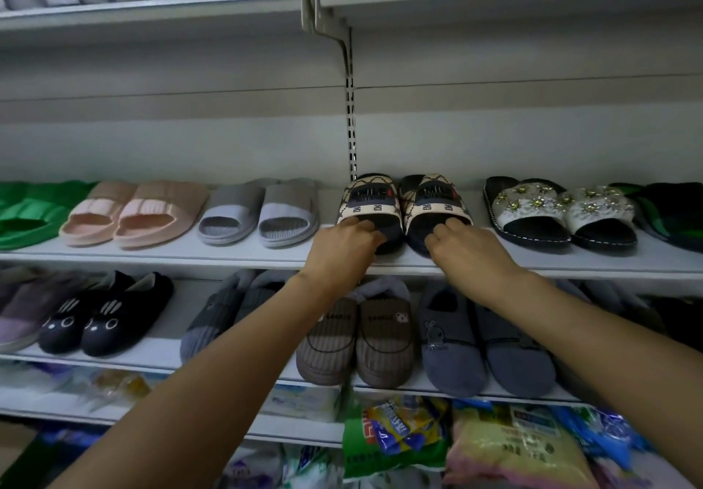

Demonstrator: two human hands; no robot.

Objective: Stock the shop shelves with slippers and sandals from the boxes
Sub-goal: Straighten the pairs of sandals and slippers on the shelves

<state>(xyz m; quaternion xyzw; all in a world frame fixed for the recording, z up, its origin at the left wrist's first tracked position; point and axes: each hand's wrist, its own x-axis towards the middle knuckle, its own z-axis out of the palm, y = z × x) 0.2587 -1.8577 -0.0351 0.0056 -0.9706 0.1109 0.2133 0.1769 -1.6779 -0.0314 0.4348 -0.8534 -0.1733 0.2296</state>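
A pair of beige patterned slides with dark soles stands side by side on the middle shelf (236,254). My left hand (344,247) grips the heel end of the left slide (371,199). The right slide (437,199) has my right hand (462,247) curled over its heel end. Both forearms reach up from below and hide parts of the lower shelf.
On the same shelf are grey slides (258,212), pink slides (133,212) and green footwear (26,214) to the left, beaded white sandals (559,209) and dark green slippers (669,212) to the right. Closed plush slippers (357,340) fill the shelf below. Packaged goods (494,446) lie underneath.
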